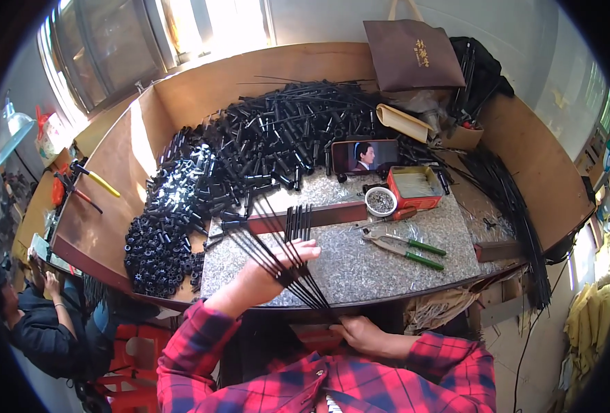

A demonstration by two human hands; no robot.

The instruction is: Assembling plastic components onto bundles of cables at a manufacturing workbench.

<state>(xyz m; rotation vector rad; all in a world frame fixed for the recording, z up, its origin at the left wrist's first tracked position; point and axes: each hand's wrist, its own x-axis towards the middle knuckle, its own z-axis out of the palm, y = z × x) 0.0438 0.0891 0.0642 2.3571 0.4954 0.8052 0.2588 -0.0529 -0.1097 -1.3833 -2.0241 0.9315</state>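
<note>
Head view of a workbench. The left hand (277, 272) has its fingers (303, 253) curled closed around a fanned bundle of thin black rods (277, 248), straight and matte, which spread up and leftward above the speckled grey surface (360, 258) and converge toward the near edge. The right hand (363, 336) lies below that edge, just beside the rods' lower ends; whether its fingers grip them cannot be told. Behind the rods lies a long dark-red bar (305, 217). A heap of short black plastic tubes (263, 138) and ring-shaped black caps (164, 241) covers the wooden back and left part. To the right lie green-handled pliers (404, 249), a small round bowl of metal bits (380, 201), a red box (415, 187) and a propped phone (365, 155).
</note>
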